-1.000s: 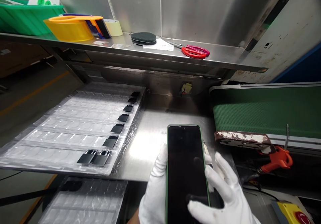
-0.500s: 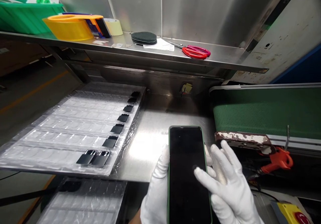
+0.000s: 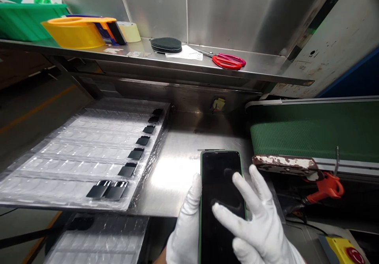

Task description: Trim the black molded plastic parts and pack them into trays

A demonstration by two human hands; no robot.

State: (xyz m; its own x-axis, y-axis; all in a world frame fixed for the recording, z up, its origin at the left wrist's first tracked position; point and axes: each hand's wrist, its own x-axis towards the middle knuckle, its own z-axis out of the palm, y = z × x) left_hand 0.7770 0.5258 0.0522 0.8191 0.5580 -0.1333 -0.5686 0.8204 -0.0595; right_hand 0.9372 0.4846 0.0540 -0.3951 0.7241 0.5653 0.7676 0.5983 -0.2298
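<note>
A smartphone (image 3: 220,185) with a black screen and a green case stands out low in the middle of the view. My left hand (image 3: 186,220), in a white glove, grips it; the thumb lies along its left edge and the other fingers are hidden behind it. Over the screen, my right hand (image 3: 257,220), also white-gloved, has its fingers spread, with the index fingertip at or just above the glass. Whether it touches cannot be made out. To the left, a clear plastic tray (image 3: 74,169) carries several small black parts (image 3: 127,169) along its right side.
A steel shelf (image 3: 260,68) runs across the back, with red-handled scissors (image 3: 227,61), a black round pad (image 3: 166,45), a yellow tape roll (image 3: 74,35) and a green bin (image 3: 29,21). At right are a green conveyor belt (image 3: 319,128), an orange-handled tool (image 3: 328,187) and a red button (image 3: 355,255).
My right hand has moved left and further over the phone, its fingers now across the screen. My left hand keeps its hold. The whole view has shifted slightly.
</note>
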